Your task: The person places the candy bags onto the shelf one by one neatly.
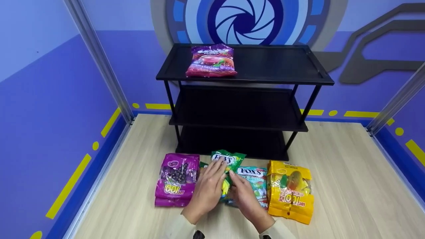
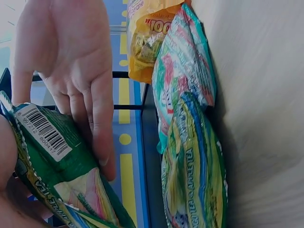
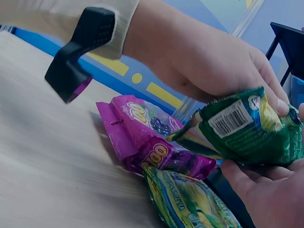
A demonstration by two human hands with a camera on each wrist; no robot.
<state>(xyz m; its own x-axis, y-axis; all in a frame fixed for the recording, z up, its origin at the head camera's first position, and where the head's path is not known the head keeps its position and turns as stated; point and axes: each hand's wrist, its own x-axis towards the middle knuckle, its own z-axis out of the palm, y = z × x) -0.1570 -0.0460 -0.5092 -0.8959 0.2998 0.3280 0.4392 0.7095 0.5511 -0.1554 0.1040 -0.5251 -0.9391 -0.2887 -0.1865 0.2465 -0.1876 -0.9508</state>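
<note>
Between my two hands is a green FOX'S candy bag [image 1: 229, 159], held above the table. My left hand [image 1: 207, 186] lies over it and grips it; in the left wrist view its thumb [image 2: 5, 152] is at the bag's edge. My right hand [image 1: 245, 197] touches the other side, its palm turned to the bag and its fingers straight in the left wrist view. A second green and yellow candy bag [image 3: 190, 197] rests below, mostly hidden from the head camera. Beside it lies a teal FOX'S bag [image 1: 255, 182], partly covered by my right hand.
A purple LOT 100 bag [image 1: 177, 179] lies left of my hands and a yellow LOT 100 bag [image 1: 290, 192] lies right. Behind stands a black three-tier shelf [image 1: 239, 106], with a purple-red candy bag [image 1: 212, 61] on its top tier. Blue walls [image 1: 49, 116] enclose the wooden table [image 1: 348, 186].
</note>
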